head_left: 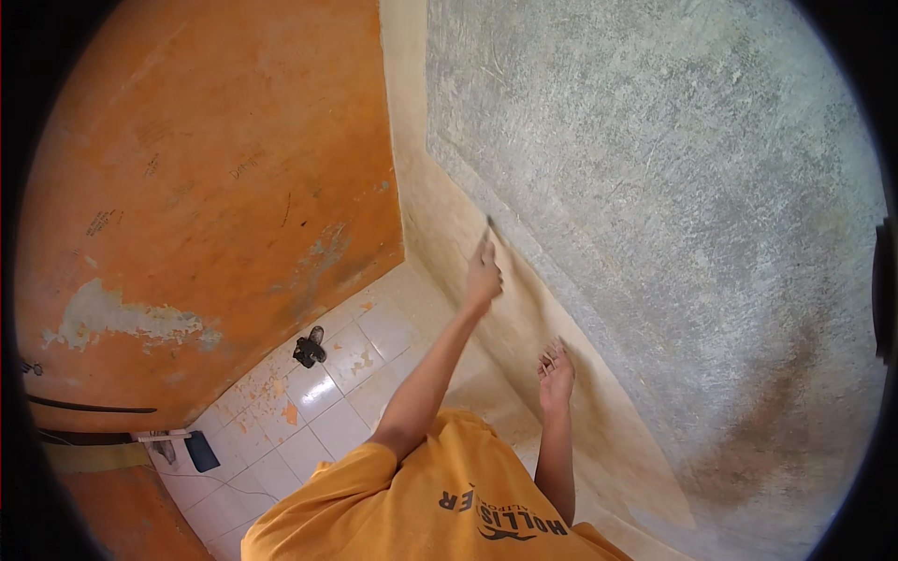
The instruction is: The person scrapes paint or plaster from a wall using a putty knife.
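Note:
My left hand [485,279] is raised against the wall on the right, with its fingers curled and the index finger stretched upward. A small dark tip [489,222] shows just above that finger, at the border between a smooth beige band [458,210] and a rough grey textured surface [655,187]. Whether it belongs to a held tool cannot be made out. Lower and to the right, my right hand [556,381] hovers near the beige band, palm turned up, fingers loosely bent and apart, with nothing visible in it.
An orange wall [234,140] with peeled patches meets the beige wall in a corner at left. White floor tiles [341,411] carry orange paint flakes. A black object [310,347] lies by the orange wall; a dark blue flat piece [201,451] and a thin cord lie at lower left.

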`<state>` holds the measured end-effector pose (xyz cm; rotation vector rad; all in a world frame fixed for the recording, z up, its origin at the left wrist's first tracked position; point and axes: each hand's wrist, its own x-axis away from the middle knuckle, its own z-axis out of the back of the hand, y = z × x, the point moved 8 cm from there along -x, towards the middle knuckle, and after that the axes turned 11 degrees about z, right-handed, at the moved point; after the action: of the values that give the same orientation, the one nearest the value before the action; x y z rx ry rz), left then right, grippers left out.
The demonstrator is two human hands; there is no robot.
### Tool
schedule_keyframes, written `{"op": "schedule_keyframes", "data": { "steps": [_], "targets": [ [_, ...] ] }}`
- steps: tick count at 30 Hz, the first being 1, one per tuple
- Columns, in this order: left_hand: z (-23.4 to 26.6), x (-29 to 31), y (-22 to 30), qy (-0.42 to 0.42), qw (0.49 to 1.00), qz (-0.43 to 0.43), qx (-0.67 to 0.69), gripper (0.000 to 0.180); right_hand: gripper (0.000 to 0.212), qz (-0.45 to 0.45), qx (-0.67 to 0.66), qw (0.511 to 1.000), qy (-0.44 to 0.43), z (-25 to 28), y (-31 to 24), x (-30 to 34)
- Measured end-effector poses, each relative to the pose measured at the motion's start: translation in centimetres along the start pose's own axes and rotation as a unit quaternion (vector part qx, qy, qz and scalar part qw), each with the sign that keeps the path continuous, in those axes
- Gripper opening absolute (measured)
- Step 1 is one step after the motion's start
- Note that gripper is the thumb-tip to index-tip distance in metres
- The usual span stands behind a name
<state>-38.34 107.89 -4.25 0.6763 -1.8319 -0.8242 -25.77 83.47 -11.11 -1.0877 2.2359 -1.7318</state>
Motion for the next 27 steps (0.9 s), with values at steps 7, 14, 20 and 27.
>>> {"op": "schedule_keyframes", "data": {
  "steps": [7, 14, 20, 27],
  "targets": [
    [-2.3, 3.6, -1.5, -0.067, 0.997, 0.017, -0.022, 0.052, 0.043, -0.013, 0.005, 1.0, 0.023, 1.6, 1.3, 0.5],
    [-0.9, 2.3, -0.2, -0.051, 0.997, 0.044, 0.034, 0.051, 0.041, 0.003, -0.002, 1.0, -0.014, -1.6, 0.3, -0.3],
    [0.1, 0.7, 0.3, -0.011, 1.0, 0.022, -0.001, 0.052, 0.04, -0.012, 0.005, 1.0, 0.021, -0.9, 1.5, -0.6],
    [-1.3, 1.5, -1.2, -0.036, 0.999, 0.014, -0.009, 0.052, 0.042, -0.006, 0.024, 1.0, 0.004, 0.3, 2.2, 0.0]
  ]
}}
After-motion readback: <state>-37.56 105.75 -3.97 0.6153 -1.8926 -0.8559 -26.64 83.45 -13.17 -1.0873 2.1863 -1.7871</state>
